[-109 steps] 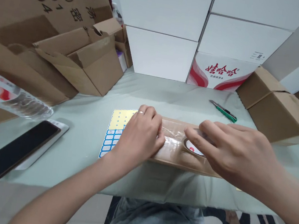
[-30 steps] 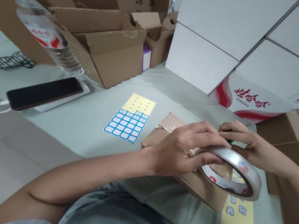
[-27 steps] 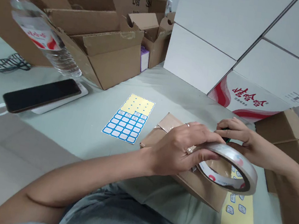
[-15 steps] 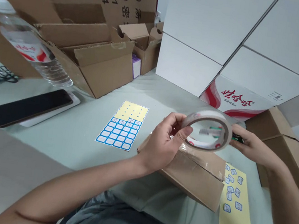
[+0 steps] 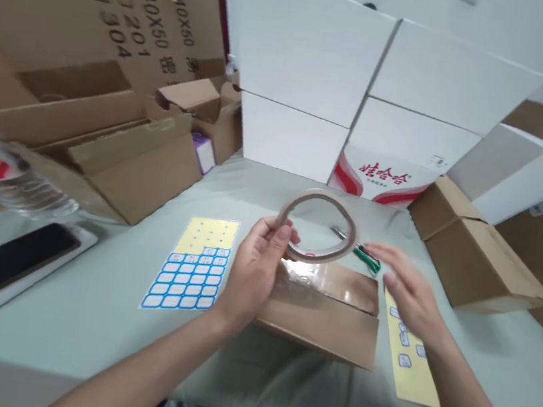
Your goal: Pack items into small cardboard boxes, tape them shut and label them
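Head camera: the left hand point(image 5: 255, 270) pinches one tape roll point(image 5: 317, 258) in its fingers above one carton point(image 5: 320, 325); the right hand point(image 5: 413, 292), fingers parted and blurred, is near one green cutter point(image 5: 369, 260) (contact is unclear). One gridded sheet point(image 5: 191, 273) lies left; the right forearm point(image 5: 467, 396) partly hides one yellow sheet point(image 5: 411, 381). One phone point(image 5: 5, 264) and one bottle point(image 5: 12, 177) are cut off.

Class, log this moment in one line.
Left hand: holds tape roll | right hand: open, near cutter | carton: on table
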The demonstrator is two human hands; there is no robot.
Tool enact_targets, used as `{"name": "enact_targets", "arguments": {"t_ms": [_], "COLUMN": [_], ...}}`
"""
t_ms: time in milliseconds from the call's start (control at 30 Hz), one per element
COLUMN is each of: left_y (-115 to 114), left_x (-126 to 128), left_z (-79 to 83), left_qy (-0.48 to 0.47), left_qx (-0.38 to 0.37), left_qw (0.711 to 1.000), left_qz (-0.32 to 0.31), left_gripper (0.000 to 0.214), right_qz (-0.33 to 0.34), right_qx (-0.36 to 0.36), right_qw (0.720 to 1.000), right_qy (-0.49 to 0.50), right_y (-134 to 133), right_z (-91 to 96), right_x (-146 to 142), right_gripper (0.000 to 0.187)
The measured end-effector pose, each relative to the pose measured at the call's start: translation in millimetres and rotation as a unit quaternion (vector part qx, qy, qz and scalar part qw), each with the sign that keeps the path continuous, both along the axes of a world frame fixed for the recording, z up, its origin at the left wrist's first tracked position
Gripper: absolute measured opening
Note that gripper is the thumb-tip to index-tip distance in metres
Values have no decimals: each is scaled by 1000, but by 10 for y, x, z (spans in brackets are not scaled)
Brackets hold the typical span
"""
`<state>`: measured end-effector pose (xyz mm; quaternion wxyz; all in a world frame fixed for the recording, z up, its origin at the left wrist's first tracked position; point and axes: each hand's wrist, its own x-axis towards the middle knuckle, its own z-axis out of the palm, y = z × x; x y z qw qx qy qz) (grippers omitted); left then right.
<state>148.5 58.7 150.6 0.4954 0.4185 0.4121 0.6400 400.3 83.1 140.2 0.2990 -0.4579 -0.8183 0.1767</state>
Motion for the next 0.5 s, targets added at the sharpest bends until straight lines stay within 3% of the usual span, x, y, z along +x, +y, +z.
{"name": "enact_targets", "arguments": {"t_ms": [67,100,200,300,367,433,500], "left_y": [9,8,-35,-129,-183,-202,-190], "left_x": [-3,-5,-45,-142,-222,-312,-425], "left_z": [-26,-30,18,146,231,271,241], "left_qy": [1,1,-27,-46,-51,-65,-13], "left_qx": [-3,-5,-3,17,27,31,44], "left_qw": [1000,1000,1000,998,997,994,994], "left_qz": [5,4,4,30,53,78,97], "left_gripper": [30,30,27,14,8,9,11], "right_qz": [148,163,101,20,8,15,8], "right_qx": [-47,-43,-66,-132,-156,-134,-76], "right_qw": [985,980,982,989,988,989,991], "right_qy": [-76,-109,-145,-68,-7,54,109], "right_y": [-341,-457,-620,-661,-644,-605,-605], "right_z": [175,211,136,-132,-339,-500,-577], "right_x": [-165,-224,-201,3,72,54,29], "right_gripper": [63,70,91,119,130,130,118]}}
